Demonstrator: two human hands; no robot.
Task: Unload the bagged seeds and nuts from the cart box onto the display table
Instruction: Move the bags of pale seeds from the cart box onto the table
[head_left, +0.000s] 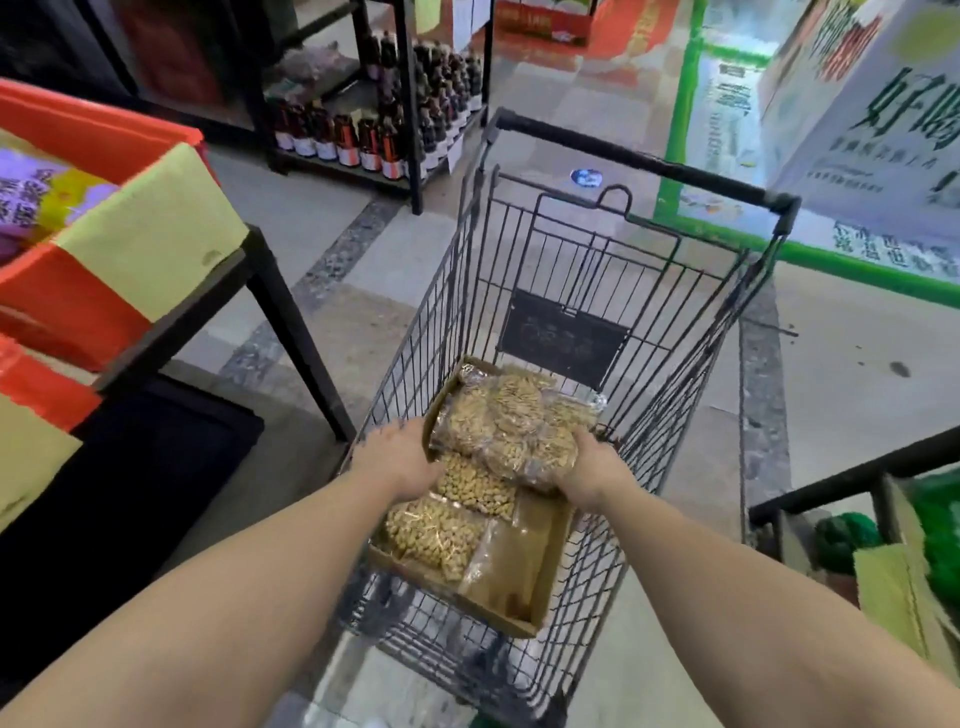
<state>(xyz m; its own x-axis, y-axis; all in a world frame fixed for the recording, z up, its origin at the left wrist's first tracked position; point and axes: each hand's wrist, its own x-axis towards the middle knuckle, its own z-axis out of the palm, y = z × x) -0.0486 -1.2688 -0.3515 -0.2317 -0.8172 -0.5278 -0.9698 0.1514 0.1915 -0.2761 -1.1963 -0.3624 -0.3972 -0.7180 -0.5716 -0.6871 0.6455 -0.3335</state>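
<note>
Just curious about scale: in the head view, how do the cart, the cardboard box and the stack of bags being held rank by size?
1. Cart
2. Cardboard box
3. Stack of bags

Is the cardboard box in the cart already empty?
No, the cardboard box still holds clear bags of nuts, and both hands are on a stack of bags.

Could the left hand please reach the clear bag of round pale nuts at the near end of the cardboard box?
Probably yes: the left hand rests at the cardboard box edge, and the clear bag of round pale nuts lies uncovered just nearer.
</note>
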